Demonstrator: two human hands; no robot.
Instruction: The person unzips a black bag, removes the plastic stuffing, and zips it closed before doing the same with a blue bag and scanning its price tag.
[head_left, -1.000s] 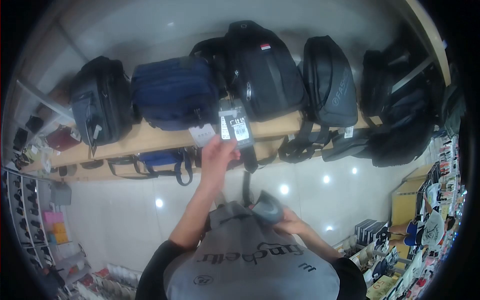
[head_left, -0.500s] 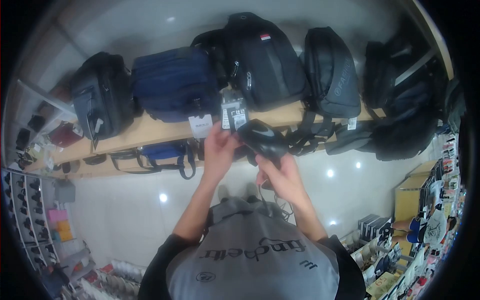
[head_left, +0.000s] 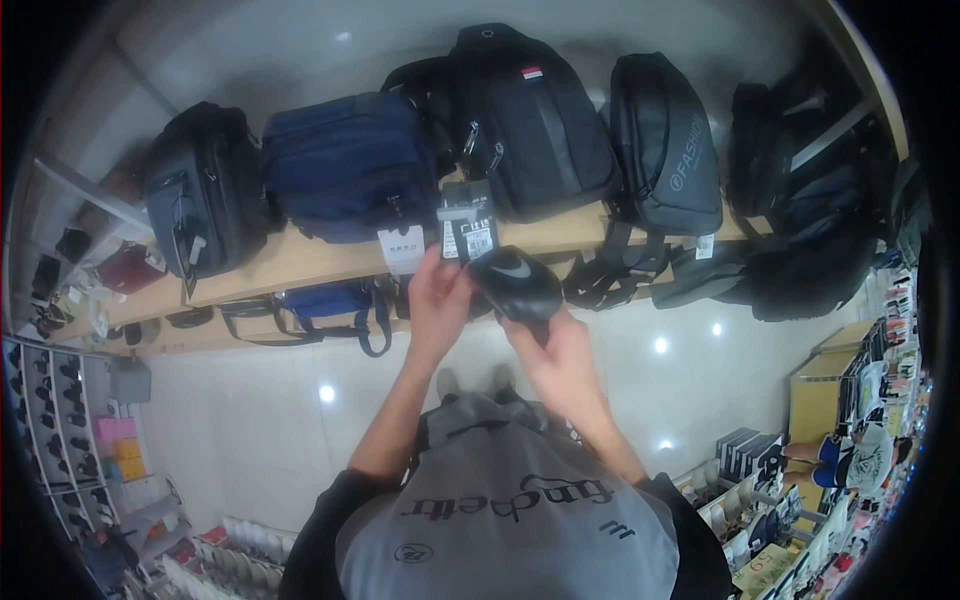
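Observation:
My right hand [head_left: 560, 365] is wrapped round a black handheld barcode scanner [head_left: 518, 285], its head tilted toward the bags. Fingers of my left hand [head_left: 440, 300] pinch the lower edge of some hang tags [head_left: 467, 235] printed with barcodes. Just right of the tags sits the scanner's head, close to them. The tags hang by a large black backpack [head_left: 545, 130] with a small red and white patch. A separate white tag [head_left: 402, 250] dangles from the navy blue bag [head_left: 345, 165] to the left.
A wooden shelf [head_left: 235, 285] carries the bags, including a dark grey bag [head_left: 205, 190] at left and a black sling bag [head_left: 665, 150] at right. Below hangs a blue bag [head_left: 330, 300]. Behind, shoe racks [head_left: 60, 425] stand left; a person [head_left: 865, 455] is far right.
The scanner has shifted slightly left and down, its head turned more toward the tags. My left hand keeps its pinch, and the tags have tilted slightly.

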